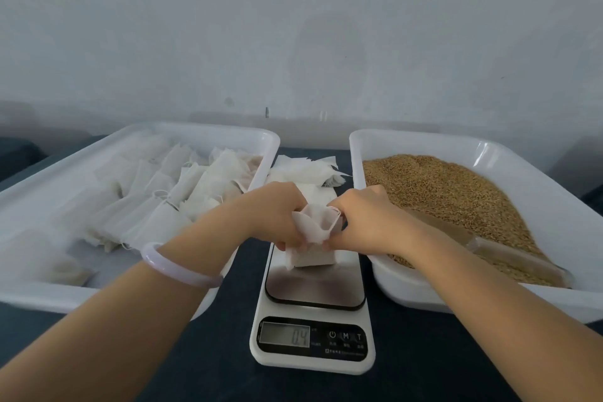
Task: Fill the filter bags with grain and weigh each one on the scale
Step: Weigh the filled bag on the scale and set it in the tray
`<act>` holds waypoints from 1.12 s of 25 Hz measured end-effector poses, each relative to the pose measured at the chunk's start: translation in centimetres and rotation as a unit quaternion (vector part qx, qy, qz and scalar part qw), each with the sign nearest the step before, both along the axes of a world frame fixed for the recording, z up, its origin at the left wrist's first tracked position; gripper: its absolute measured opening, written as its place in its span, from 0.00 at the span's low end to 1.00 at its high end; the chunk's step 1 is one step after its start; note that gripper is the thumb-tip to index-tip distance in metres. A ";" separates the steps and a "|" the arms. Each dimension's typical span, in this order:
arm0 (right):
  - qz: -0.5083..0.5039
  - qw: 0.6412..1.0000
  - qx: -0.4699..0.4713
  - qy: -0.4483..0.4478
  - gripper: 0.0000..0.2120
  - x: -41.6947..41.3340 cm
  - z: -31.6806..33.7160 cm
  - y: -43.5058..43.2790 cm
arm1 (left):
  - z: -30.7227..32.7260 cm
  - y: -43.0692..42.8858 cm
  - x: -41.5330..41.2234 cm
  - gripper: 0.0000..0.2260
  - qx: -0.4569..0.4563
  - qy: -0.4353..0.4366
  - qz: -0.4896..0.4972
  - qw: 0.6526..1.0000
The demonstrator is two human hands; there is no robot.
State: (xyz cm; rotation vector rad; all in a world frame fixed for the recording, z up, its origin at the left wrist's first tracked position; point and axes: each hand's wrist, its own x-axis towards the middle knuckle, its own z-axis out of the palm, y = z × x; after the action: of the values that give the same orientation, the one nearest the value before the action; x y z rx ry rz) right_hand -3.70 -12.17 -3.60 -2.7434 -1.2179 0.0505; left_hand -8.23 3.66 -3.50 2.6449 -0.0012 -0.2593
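A white filter bag (pixel 316 226) is held open over the scale (pixel 312 341), its bottom resting on the steel platform. My left hand (pixel 273 211) grips its left rim and my right hand (pixel 362 218) pinches its right rim. The scale's display reads 0.4. Brown grain (pixel 447 192) fills the white tray on the right (pixel 538 166). A clear scoop (pixel 518 263) lies in the grain at the tray's near side. Several filled bags (pixel 143 199) lie in the white tray on the left (pixel 42 192).
A small pile of empty filter bags (pixel 306 170) lies on the dark tabletop (pixel 424 369) between the trays, behind the scale. A pale wall stands close behind the table. A pale bangle (pixel 176 266) circles my left wrist.
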 end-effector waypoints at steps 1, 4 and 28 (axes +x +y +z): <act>0.002 1.000 -0.012 -0.009 0.15 0.1 -0.2 0.1 | -0.2 -0.2 0.1 0.08 0.029 0.012 -0.004 0.999; 0.017 0.998 -0.048 -0.040 0.16 0.1 -0.8 0.4 | -0.4 -1.0 0.2 0.09 0.076 0.022 -0.015 0.997; -0.001 0.997 0.072 0.037 0.15 -0.3 -0.4 0.4 | -0.4 -0.1 -0.2 0.13 0.001 -0.080 -0.039 0.996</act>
State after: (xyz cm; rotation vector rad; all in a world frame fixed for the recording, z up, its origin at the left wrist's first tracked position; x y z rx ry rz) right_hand -3.99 -11.75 -4.03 -2.5961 -1.1520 0.0618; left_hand -8.43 3.55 -3.92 2.6635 -0.1560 -0.0736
